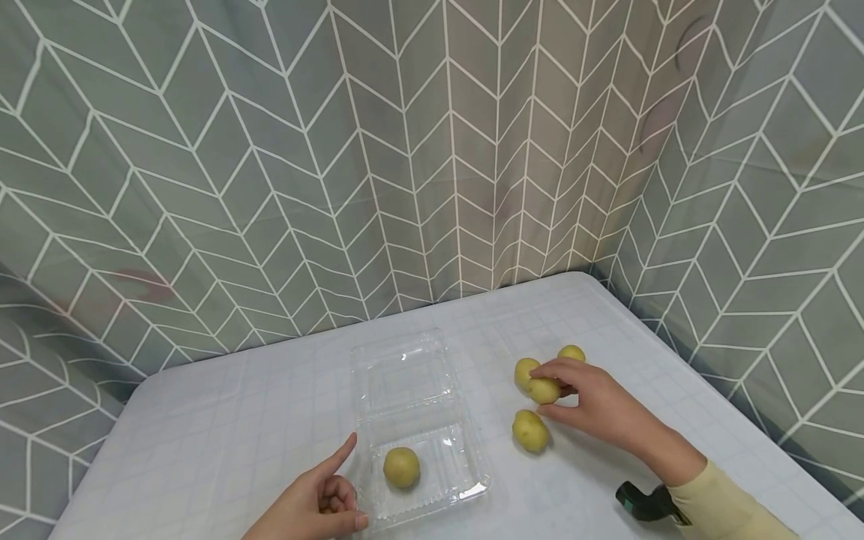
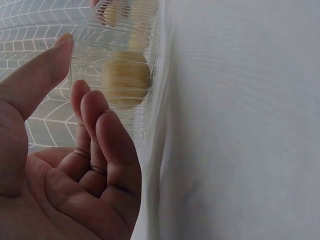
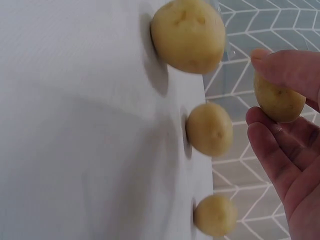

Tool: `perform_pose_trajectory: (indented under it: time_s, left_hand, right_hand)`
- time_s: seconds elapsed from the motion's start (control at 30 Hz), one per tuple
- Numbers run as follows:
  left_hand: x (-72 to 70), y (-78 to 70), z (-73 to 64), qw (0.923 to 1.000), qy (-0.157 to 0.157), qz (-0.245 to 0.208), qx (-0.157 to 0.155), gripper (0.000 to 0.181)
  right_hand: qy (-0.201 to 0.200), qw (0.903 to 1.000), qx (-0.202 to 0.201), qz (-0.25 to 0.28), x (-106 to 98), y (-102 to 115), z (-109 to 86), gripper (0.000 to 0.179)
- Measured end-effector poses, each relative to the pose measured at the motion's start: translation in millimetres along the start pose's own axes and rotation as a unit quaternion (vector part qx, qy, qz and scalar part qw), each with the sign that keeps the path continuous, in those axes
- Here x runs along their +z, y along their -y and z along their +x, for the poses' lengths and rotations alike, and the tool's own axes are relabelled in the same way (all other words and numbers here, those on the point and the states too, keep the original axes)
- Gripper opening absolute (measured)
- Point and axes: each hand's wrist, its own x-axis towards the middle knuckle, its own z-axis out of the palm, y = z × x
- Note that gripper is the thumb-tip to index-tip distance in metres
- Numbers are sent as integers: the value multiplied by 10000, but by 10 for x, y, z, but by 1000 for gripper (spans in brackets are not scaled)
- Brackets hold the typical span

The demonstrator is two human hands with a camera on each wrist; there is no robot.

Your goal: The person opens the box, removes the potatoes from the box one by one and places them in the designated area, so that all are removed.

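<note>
My right hand (image 1: 594,401) holds a potato (image 1: 543,390) between thumb and fingers. The right wrist view shows this potato (image 3: 280,100) raised off the white cloth. Around it lie three more: a potato (image 1: 530,431) nearer me, a potato (image 1: 525,373) just behind, and a potato (image 1: 571,352) farther back. A clear plastic clamshell box (image 1: 459,484) lies with its lid folded back, one potato (image 1: 402,467) in its base. Beside the box's left side is my left hand (image 1: 313,495), index finger stretched out, other fingers bent, thumb tip at the rim (image 2: 71,62).
The box's lid (image 1: 403,367) lies flat toward the back of the white-covered table (image 1: 236,420). Curtains with a chevron pattern (image 1: 418,150) hang behind and to the right. A black device (image 1: 644,502) is at the right wrist, near the yellow sleeve (image 1: 729,502).
</note>
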Motion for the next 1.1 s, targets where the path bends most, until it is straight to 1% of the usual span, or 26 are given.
perform_pose_trajectory:
  time_s: [0.17, 0.43, 0.5, 0.63, 0.7, 0.8, 0.9, 1.0, 1.1]
  left_hand:
    - [9, -7, 3, 10000, -10, 21, -17, 100]
    - [25, -7, 5, 9995, -66, 4, -299, 101]
    - [23, 1, 6, 9995, -61, 39, -299, 101]
    - [16, 8, 2, 9998, -16, -56, -198, 101]
    - [10, 0, 4, 9998, 0, -105, -195, 100]
    - [4, -17, 5, 9997, 6, -142, -206, 100]
    - [5, -25, 4, 9997, -9, -141, -213, 100]
    - [8, -21, 9, 9997, -28, -78, -236, 100]
    - [9, -20, 15, 9996, -53, 41, -257, 101]
  right_hand:
    - [-128, 9999, 52, -100, -50, -71, -83, 49]
    - [-256, 9993, 79, -244, -100, -165, -203, 50]
    - [-311, 9991, 136, -254, -107, -182, -223, 51]
    - [-406, 9988, 200, -209, -109, -213, -251, 51]
    - [-421, 9986, 248, -202, -105, -225, -262, 50]
    - [-389, 9981, 412, -235, -97, -239, -278, 49]
    - [-315, 9969, 665, -272, -87, -251, -297, 48]
    - [-266, 9956, 863, -260, -84, -268, -312, 48]
    - [-245, 9948, 970, -204, -82, -291, -324, 48]
